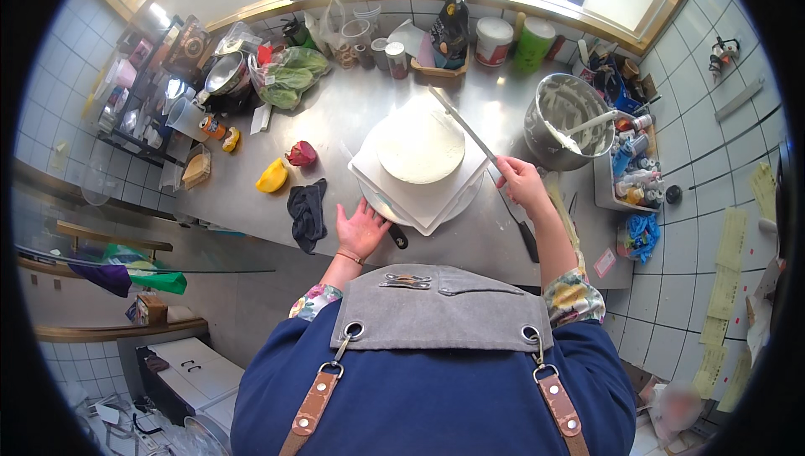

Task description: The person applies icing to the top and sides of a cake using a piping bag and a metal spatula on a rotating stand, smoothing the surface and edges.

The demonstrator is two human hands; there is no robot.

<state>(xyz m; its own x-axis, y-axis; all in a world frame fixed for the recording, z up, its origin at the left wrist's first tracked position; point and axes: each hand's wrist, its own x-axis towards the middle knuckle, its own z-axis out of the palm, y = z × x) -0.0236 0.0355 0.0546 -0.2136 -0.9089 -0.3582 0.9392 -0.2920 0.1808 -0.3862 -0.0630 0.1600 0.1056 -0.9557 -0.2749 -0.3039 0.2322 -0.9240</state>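
Observation:
A round cake point(419, 147) coated in smooth white cream sits on a white square board point(425, 214) over a round stand point(476, 196). In my right hand point(521, 182) is a long, straight palette knife point(463, 120). Its blade slants up and left, passing over or beside the cake's right edge; I cannot tell whether it touches. My left hand point(360, 229) lies open, palm up and fingers spread, by the stand's lower left edge. Next to it, a black handle point(398, 236) sticks out from under the board. A black-handled knife point(528, 240) lies below my right hand.
Right of the cake stands a metal mixing bowl point(537, 133) with cream and a white spatula point(591, 123). A bin of bottles point(633, 162) is beyond it. A dark cloth point(308, 214), a yellow mango point(272, 177) and a dragon fruit point(301, 153) lie left. Tubs and cups line the back.

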